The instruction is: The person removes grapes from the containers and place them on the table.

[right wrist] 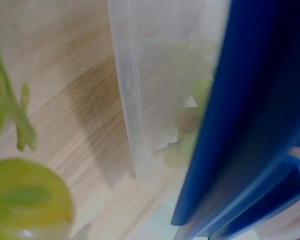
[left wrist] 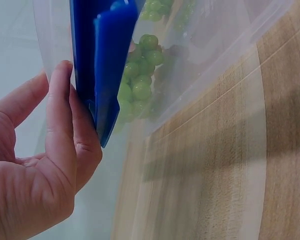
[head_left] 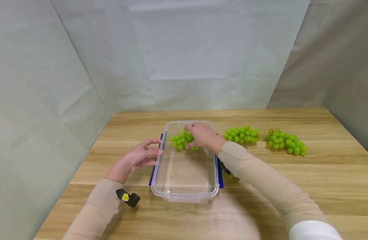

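Note:
A clear plastic box (head_left: pixel 188 196) with blue side latches (left wrist: pixel 105 65) stands on the table with its top uncovered. Inside, toward its far end, lies a bunch of green grapes (head_left: pixel 178 140). My right hand (head_left: pixel 203 136) reaches in over the right rim, thumb and fingers curved around that bunch and partly covering it. My left hand (head_left: pixel 141 155) is at the left wall, its fingers spread and fingertips at the rim beside the latch. In the right wrist view, the grapes (right wrist: pixel 187 145) show blurred through the wall, while the right hand's fingers are hidden.
Two more bunches of green grapes, one nearer (head_left: pixel 242 134) and one farther right (head_left: pixel 287 142), lie on the wooden table (head_left: pixel 292 176). A few grapes (right wrist: pixel 27 200) show close beside the box in the right wrist view. Pale sheeting (head_left: pixel 187 60) hangs behind the table.

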A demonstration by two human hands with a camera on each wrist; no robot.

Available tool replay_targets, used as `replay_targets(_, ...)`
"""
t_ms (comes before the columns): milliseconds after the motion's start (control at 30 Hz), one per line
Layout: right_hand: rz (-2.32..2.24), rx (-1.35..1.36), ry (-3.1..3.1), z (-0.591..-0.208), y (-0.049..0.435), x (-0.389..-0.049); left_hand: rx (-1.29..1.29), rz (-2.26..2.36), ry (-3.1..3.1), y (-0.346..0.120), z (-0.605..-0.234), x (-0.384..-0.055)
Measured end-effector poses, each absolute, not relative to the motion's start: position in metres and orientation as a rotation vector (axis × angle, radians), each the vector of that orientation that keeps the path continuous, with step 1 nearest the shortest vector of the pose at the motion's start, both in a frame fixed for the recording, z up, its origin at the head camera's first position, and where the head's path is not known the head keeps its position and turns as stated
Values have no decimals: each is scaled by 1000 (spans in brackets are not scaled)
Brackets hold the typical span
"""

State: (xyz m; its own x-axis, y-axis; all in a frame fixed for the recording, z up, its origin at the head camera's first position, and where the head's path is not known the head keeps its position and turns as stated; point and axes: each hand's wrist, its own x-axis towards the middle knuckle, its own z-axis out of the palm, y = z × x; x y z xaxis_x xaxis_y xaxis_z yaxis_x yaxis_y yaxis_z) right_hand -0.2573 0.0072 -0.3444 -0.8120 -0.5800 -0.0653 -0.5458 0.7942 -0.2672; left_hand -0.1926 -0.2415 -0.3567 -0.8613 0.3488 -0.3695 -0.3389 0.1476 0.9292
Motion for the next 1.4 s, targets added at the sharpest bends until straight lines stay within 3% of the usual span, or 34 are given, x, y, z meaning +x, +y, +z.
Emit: replay_targets(1400,-111,-997,2840,-351,2,-264,23,1766,1914,-244,-358,-196)
